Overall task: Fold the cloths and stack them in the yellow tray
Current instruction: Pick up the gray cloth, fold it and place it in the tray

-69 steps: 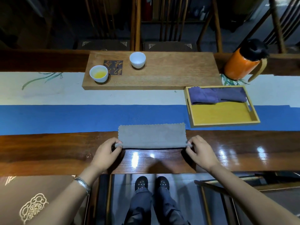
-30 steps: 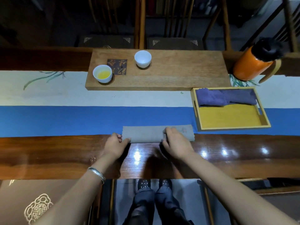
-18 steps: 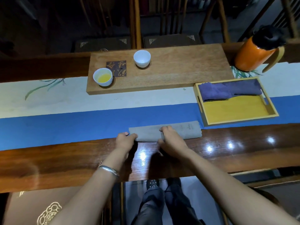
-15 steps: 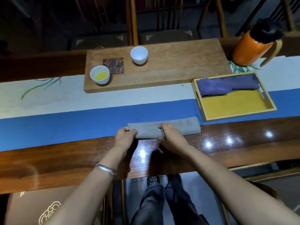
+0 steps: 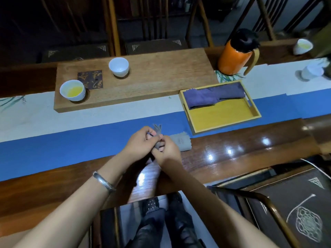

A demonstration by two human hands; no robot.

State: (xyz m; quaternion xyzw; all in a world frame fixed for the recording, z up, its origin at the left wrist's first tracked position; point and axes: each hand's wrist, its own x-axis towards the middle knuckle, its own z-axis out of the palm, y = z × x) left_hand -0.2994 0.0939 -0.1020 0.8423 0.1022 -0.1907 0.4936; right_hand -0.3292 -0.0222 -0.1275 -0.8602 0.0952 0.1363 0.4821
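Observation:
A grey cloth (image 5: 180,144), folded into a narrow strip, lies on the blue runner at the table's front. My left hand (image 5: 140,143) pinches the strip's left end and holds it lifted over toward the right, its scalloped edge sticking up. My right hand (image 5: 167,152) presses on the strip's middle and also grips the cloth. The yellow tray (image 5: 222,116) sits to the right and behind. A folded purple cloth (image 5: 213,95) lies along the tray's far side.
A wooden board (image 5: 157,77) at the back carries two white cups (image 5: 72,90), one with yellow liquid. An orange flask (image 5: 234,56) stands behind the tray. More cups are at the far right. A chair (image 5: 279,208) is at the lower right.
The flat grey cloth was folded into a narrow strip. Since then my left hand has lifted its left end and brought it over toward my right hand at the middle.

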